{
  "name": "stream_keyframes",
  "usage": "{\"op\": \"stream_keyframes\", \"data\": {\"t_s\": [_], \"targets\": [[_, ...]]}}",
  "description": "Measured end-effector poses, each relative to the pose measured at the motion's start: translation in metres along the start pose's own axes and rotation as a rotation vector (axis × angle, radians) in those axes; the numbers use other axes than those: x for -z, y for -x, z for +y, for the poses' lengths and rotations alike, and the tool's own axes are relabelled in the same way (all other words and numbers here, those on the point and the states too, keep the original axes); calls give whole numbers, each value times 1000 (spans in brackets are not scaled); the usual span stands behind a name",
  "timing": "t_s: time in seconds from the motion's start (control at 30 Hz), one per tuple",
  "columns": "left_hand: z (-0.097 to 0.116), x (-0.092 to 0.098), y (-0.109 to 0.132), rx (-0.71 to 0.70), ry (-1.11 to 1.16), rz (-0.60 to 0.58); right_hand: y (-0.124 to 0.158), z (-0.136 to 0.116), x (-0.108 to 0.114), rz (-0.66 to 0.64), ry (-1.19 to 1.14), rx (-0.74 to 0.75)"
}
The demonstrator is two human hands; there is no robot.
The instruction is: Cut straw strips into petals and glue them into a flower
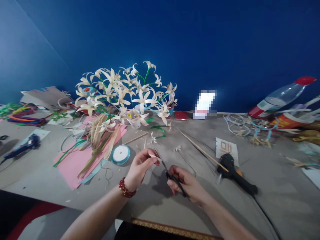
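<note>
My left hand (142, 165), with a red beaded bracelet (126, 188) at its wrist, pinches a small pale petal-shaped piece (154, 156). In my right hand (186, 183) is a pair of black-handled scissors (176, 181). The scissors' blades point up and left, right beside the pale piece; whether they touch it I cannot tell. Both hands are above the grey table (160, 213). Just left of my left hand lies a roll of light blue ribbon (121, 154). A small white flower on a wire (178, 149) rests beyond my right hand.
Many cream handmade flowers (122, 96) stand at the back. Dried husks (98, 140) lie on pink paper (66, 168) to the left. A black glue gun (235, 175) with a wooden stick across it is at the right, near a tilted bottle (280, 96). Another glue gun (25, 146) lies far left.
</note>
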State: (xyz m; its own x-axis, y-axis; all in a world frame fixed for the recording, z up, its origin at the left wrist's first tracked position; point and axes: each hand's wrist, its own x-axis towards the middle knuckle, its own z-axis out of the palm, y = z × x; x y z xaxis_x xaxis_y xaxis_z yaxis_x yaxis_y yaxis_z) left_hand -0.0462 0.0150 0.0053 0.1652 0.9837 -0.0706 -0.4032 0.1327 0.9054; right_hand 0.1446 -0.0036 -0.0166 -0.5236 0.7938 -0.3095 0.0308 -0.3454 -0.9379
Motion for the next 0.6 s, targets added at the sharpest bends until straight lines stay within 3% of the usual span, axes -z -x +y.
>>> {"op": "stream_keyframes", "data": {"t_s": [0.6], "targets": [[0,2,0,13,13,-9,0,3,0,17,-3,-31]]}}
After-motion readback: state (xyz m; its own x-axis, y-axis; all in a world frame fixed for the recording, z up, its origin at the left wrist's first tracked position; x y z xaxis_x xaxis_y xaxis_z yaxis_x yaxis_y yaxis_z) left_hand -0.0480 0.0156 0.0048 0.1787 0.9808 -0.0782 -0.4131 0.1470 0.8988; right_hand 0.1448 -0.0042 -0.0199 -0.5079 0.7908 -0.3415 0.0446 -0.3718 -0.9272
